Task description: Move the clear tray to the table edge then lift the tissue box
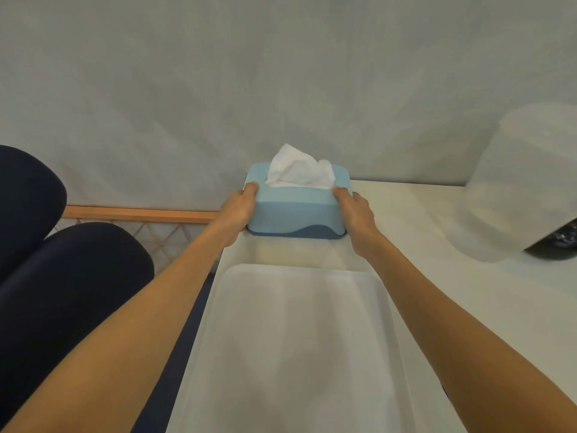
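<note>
Your clear tray [299,332] already lies along the near left edge of the white table [415,239], so that step looks done. Your left hand [239,210] and right hand [354,214] clamp the ends of the blue tissue box [293,212], thumbs on top. It seems to rest on the table at the far end; the lift remains.

Both hands, left hand [239,207] and right hand [354,210], grip the tissue box [295,210] ends. The clear tray [299,339] lies near it on the worktop [415,214].
</note>
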